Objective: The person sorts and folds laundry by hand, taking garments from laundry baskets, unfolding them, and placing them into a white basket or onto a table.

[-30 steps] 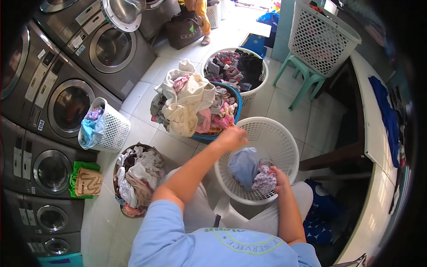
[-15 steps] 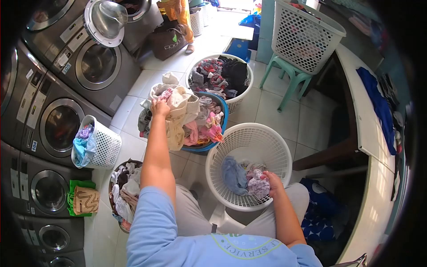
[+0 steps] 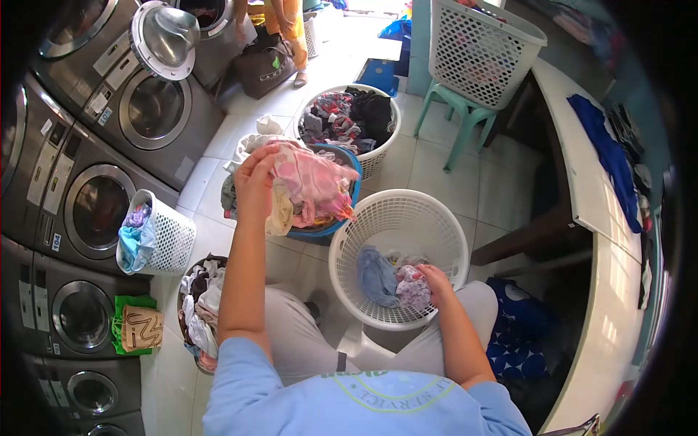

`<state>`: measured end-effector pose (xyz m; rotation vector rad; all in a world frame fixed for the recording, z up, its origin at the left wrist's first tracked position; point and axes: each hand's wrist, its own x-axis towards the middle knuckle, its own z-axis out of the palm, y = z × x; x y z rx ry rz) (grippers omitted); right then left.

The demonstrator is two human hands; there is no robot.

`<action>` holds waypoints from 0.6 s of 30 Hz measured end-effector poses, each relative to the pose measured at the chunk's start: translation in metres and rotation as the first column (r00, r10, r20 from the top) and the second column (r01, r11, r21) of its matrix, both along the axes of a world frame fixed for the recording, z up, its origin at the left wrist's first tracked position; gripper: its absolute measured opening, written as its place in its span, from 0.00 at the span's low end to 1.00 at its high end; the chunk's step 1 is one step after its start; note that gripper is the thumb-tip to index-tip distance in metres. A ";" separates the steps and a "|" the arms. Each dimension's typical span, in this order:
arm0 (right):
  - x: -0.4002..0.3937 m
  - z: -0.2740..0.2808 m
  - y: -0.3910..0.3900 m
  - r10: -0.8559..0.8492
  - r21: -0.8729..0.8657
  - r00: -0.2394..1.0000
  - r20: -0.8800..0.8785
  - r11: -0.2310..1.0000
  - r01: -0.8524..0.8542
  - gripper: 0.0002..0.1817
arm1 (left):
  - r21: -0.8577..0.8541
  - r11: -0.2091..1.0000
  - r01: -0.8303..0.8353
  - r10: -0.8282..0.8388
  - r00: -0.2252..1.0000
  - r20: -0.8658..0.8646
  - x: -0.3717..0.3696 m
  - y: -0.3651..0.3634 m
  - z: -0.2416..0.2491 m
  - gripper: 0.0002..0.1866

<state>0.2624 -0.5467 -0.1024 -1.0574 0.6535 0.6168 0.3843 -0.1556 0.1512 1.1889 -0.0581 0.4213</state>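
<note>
Raised over the blue basket (image 3: 347, 156), my left hand (image 3: 256, 176) is closed on a pink patterned garment (image 3: 311, 173) that hangs to the right. Beneath it lie cream cloth (image 3: 279, 212) and other clothes, and the pink garment covers much of that pile. My right hand (image 3: 436, 283) grips a pale floral garment (image 3: 413, 289) inside the white laundry basket (image 3: 398, 207) between my knees. Next to the floral garment, a light blue garment (image 3: 376, 277) rests on the basket's bottom.
A full white basket (image 3: 374, 156) stands behind the blue one. Left are a small white basket (image 3: 174, 240), a dark-rimmed basket of clothes (image 3: 207, 309) and stacked washers (image 3: 94, 211). A basket (image 3: 472, 65) sits on a green stool (image 3: 462, 120). A person (image 3: 287, 33) stands beyond a bag (image 3: 265, 70).
My left hand has lifted the pink garment up out of the blue basket's pile. My right hand keeps the floral garment in the white basket. The view has shifted slightly.
</note>
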 end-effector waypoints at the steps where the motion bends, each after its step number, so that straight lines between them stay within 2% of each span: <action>1: -0.002 -0.009 -0.004 0.028 0.036 0.999 0.015 0.999 -0.029 0.17 | 0.038 0.999 0.032 -0.032 0.999 0.014 -0.012 -0.008 0.004 0.10; 2: -0.005 0.006 -0.002 0.021 0.037 1.000 0.014 0.999 -0.021 0.17 | 0.039 0.998 0.039 -0.040 0.999 0.012 -0.026 -0.020 0.007 0.10; 4: -0.006 0.039 0.008 0.225 -0.226 0.961 0.159 0.956 -0.186 0.23 | 0.276 0.960 0.036 -0.030 0.999 -0.025 -0.057 -0.054 0.005 0.12; 5: -0.010 0.051 0.013 0.220 -0.224 0.964 0.152 0.957 -0.183 0.23 | 0.236 0.966 0.104 -0.093 0.994 -0.058 -0.068 -0.073 -0.005 0.14; 6: -0.014 0.062 0.016 0.301 -0.093 0.919 0.256 0.954 -0.286 0.26 | 0.191 0.967 0.168 -0.154 0.984 -0.087 -0.079 -0.092 -0.020 0.16; 7: -0.016 0.069 0.018 0.362 0.026 0.855 0.371 0.917 -0.399 0.29 | 0.247 0.941 0.231 -0.205 0.970 -0.127 -0.091 -0.109 -0.044 0.19; 8: -0.019 0.073 0.018 0.367 0.023 0.854 0.370 0.915 -0.403 0.29 | 0.299 0.909 0.291 -0.250 0.954 -0.167 -0.103 -0.125 -0.071 0.22; 10: -0.023 0.077 0.021 0.404 0.381 0.812 0.422 0.734 -0.563 0.27 | 0.625 0.741 0.243 -0.274 0.960 -0.049 -0.129 -0.155 -0.107 0.25; 11: -0.022 0.069 0.019 0.408 0.383 0.810 0.421 0.729 -0.567 0.27 | 0.588 0.742 0.322 -0.325 0.940 -0.104 -0.136 -0.168 -0.115 0.26; 12: -0.021 0.054 0.014 0.473 0.274 0.801 0.367 0.768 -0.579 0.26 | 0.544 0.739 0.397 -0.374 0.914 -0.159 -0.141 -0.176 -0.120 0.27; 13: -0.020 0.052 0.014 0.529 0.160 0.791 0.307 0.791 -0.591 0.24 | 0.544 0.741 0.394 -0.368 0.916 -0.163 -0.141 -0.175 -0.121 0.27; 14: -0.021 0.051 0.014 0.499 0.157 0.822 0.274 0.820 -0.550 0.19 | 0.553 0.697 0.457 -0.396 0.888 -0.235 -0.138 -0.175 -0.121 0.27; 15: -0.019 0.051 0.014 0.501 0.156 0.820 0.278 0.818 -0.553 0.19 | 0.556 0.649 0.519 -0.421 0.854 -0.306 -0.133 -0.175 -0.121 0.27; 16: -0.017 0.051 0.015 0.492 0.026 0.838 0.237 0.859 -0.512 0.18 | 0.465 0.731 0.499 -0.389 0.865 -0.316 -0.130 -0.176 -0.137 0.27; 17: -0.014 0.051 0.016 0.475 -0.106 0.857 0.199 0.880 -0.463 0.18 | 0.469 0.730 0.498 -0.389 0.866 -0.314 -0.126 -0.172 -0.143 0.27; 18: -0.013 0.049 0.017 0.473 -0.104 0.857 0.202 0.881 -0.462 0.18 | 0.481 0.719 0.502 -0.325 0.854 -0.406 -0.122 -0.167 -0.148 0.25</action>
